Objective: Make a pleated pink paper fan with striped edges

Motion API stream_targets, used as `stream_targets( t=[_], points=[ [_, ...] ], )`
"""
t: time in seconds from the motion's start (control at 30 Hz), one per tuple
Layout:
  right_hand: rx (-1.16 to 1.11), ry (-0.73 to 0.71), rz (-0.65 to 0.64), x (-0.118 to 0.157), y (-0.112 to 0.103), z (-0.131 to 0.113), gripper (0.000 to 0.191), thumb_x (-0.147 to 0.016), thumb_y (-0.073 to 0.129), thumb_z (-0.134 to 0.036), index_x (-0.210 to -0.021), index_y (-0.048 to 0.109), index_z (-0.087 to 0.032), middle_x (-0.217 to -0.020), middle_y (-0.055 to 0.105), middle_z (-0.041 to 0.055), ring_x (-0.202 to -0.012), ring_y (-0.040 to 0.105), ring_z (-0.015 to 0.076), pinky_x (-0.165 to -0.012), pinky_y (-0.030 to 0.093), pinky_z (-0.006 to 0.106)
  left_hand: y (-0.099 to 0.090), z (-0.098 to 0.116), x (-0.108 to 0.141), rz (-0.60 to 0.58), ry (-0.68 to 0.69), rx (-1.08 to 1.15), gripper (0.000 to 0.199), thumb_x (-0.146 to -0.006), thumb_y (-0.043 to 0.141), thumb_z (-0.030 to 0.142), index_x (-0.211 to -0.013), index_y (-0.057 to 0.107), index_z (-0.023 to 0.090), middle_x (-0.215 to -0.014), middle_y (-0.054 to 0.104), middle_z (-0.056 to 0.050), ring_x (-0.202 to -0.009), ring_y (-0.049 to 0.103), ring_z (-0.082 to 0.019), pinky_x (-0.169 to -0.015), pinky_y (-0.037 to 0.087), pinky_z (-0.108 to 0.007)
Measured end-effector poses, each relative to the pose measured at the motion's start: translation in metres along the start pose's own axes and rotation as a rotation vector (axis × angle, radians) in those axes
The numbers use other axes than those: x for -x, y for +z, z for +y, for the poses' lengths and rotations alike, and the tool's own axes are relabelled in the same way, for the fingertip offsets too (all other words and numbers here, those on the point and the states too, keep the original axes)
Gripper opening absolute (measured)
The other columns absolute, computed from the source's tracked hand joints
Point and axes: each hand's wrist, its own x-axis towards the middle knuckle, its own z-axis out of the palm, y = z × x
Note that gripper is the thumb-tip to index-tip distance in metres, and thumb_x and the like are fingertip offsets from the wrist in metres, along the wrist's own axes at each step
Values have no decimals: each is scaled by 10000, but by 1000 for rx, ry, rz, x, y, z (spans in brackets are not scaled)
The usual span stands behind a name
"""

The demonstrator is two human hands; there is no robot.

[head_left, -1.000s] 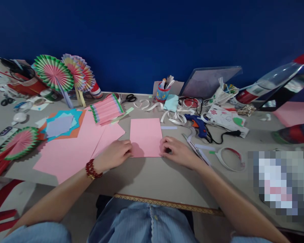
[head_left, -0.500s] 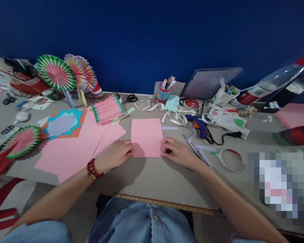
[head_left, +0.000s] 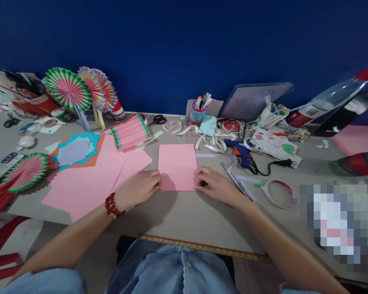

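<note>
A pink sheet of paper (head_left: 177, 165) lies flat on the table in front of me. My left hand (head_left: 145, 183) grips its lower left corner with curled fingers, a red bead bracelet on the wrist. At the lower right corner, my right hand (head_left: 211, 183) pinches the sheet's edge between thumb and fingers. Larger pink sheets (head_left: 88, 185) spread out to the left, partly under my left forearm. Just right of my right hand are a craft knife or similar slim tool (head_left: 237, 181) and pale paper strips (head_left: 248, 179).
A pleated pink paper (head_left: 131, 132), paper fans (head_left: 69, 89) and black scissors (head_left: 158, 119) sit at the back left. A pen cup (head_left: 198, 113), blue glue gun (head_left: 243, 154), white strips and a tape ring (head_left: 279, 194) stand right of centre. A plastic bottle (head_left: 322, 102) leans farther right.
</note>
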Motion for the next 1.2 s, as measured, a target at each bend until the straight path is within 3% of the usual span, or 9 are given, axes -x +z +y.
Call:
stream_targets(
  t=[0.43, 0.6, 0.73, 0.83, 1.07, 1.2],
  points=[
    [41, -1, 1, 3, 1, 0, 90, -909, 635, -245, -839, 596, -204, -1020, 615, 69, -980, 568, 219, -861, 456, 350, 2, 0, 2, 0, 4, -10, 196, -995, 472, 292, -884, 582, 174, -954, 618, -65, -873, 606, -218, -745, 414, -339],
    [15, -14, 18, 5, 2, 0, 129, -943, 593, -281, -1021, 651, -197, -1074, 628, 83, -1017, 577, 222, -892, 472, 362, 5, 6, 8, 95, -10, -12, 166, -995, 464, 263, -1047, 592, 170, -1032, 614, -75, -936, 588, -218, -819, 440, -350],
    [100, -122, -18, 6, 2, 2, 312, -978, 515, -230, -1245, 660, -305, -1291, 584, 94, -1170, 543, 234, -977, 445, 394, 15, 2, 11, 120, 139, -127, 514, -944, 442, 98, -1418, 450, 296, -1322, 546, -84, -1187, 500, -256, -994, 379, -397],
    [206, -181, -81, 8, 1, 2, 426, -977, 490, -176, -1313, 610, -409, -1403, 538, 66, -1214, 519, 242, -992, 430, 425, 18, -2, 10, 98, 202, -202, 745, -870, 461, 32, -1503, 321, 398, -1499, 424, -49, -1300, 430, -287, -1058, 330, -442],
    [339, -197, -135, 13, 2, 2, 509, -929, 562, -145, -1335, 575, -452, -1450, 516, 45, -1203, 502, 264, -976, 423, 450, 15, -4, 4, 52, 322, -253, 877, -810, 484, 14, -1526, 225, 449, -1658, 124, 11, -1501, 153, -331, -1177, 102, -598],
    [351, -199, -111, 15, 3, 2, 484, -936, 556, -154, -1314, 595, -453, -1419, 549, 37, -1178, 513, 252, -959, 426, 431, 13, -5, 7, 43, 329, -267, 867, -828, 461, 8, -1529, 208, 450, -1661, 78, 17, -1514, 107, -329, -1174, 86, -631]
  ],
)
